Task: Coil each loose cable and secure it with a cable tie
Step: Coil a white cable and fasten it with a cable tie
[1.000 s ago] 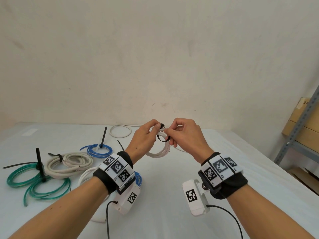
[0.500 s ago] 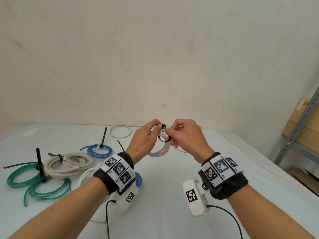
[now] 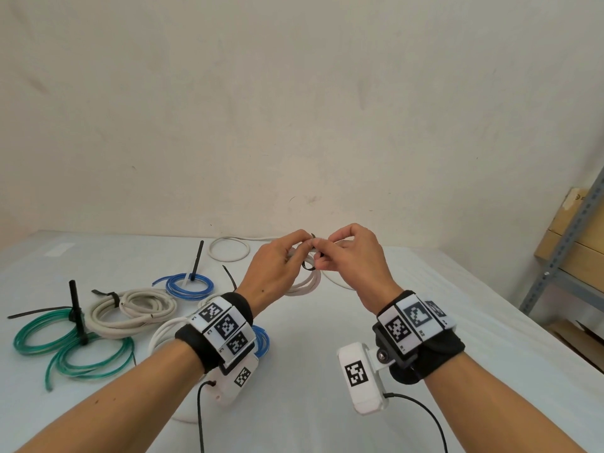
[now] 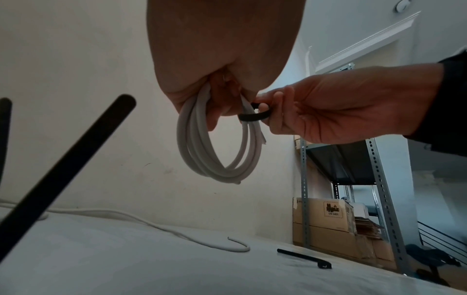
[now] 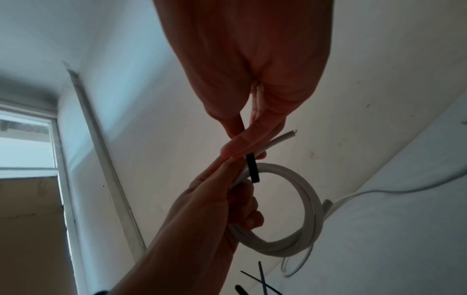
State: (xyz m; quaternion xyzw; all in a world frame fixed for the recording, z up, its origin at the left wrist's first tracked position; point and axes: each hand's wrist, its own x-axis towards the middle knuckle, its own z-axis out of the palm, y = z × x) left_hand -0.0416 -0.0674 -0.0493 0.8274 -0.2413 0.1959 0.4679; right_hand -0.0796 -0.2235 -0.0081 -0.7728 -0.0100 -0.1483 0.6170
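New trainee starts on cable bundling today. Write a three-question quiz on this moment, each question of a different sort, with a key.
1. True or false: the white coil is resting on the table.
2. Multiple choice: what does the right hand pinch? A) a blue cable B) the black cable tie looped round the coil C) nothing
3. Fill the gap: the green coil on the table carries a ____ tie.

Key
1. False: the left hand holds it up in the air.
2. B
3. black
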